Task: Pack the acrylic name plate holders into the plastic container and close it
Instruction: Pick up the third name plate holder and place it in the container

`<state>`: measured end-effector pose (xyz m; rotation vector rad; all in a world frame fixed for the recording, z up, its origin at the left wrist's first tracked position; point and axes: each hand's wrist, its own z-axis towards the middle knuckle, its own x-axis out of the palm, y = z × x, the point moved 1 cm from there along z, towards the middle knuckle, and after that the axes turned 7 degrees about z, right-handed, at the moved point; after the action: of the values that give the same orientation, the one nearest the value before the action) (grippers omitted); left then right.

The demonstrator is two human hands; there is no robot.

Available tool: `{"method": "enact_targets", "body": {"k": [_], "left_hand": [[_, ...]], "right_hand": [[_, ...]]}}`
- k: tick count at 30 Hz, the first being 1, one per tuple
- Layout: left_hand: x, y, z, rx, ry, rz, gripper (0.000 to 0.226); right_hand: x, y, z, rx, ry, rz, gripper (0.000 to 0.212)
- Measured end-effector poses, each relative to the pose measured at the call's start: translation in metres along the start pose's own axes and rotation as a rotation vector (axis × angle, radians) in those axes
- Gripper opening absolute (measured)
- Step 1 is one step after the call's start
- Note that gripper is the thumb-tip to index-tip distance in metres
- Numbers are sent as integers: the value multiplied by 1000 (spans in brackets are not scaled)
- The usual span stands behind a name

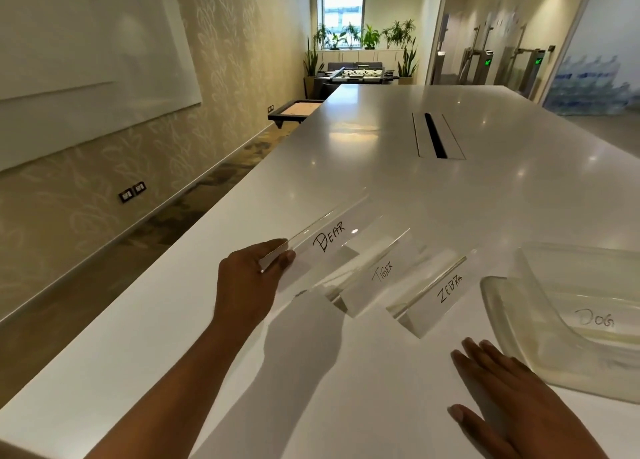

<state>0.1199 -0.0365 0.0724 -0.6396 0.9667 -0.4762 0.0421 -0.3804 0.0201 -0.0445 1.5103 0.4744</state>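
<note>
Fingers of left hand pinch the end of the clear acrylic BEAR name plate holder | right hand flat, fingers together on glossy white table | three holders outside: BEAR, TIGER holder, ZEBRA holder | fourth, DOG holder, inside one translucent plastic container at right, lid off

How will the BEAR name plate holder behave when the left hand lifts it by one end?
The BEAR holder looks like rigid clear acrylic, so probably stiff. Its glossy faces may slip in the left hand. Held at one end, it may tilt.
</note>
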Motion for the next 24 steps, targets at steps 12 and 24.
{"method": "enact_targets", "body": {"k": [12, 24], "left_hand": [[-12, -47, -49, 43, 227, -284, 29], [3, -65, -76, 175, 446, -266, 24]], "right_hand": [[-24, 4, -19, -45, -156, 660, 54], [-36, -8, -29, 177, -247, 1525, 82]]}}
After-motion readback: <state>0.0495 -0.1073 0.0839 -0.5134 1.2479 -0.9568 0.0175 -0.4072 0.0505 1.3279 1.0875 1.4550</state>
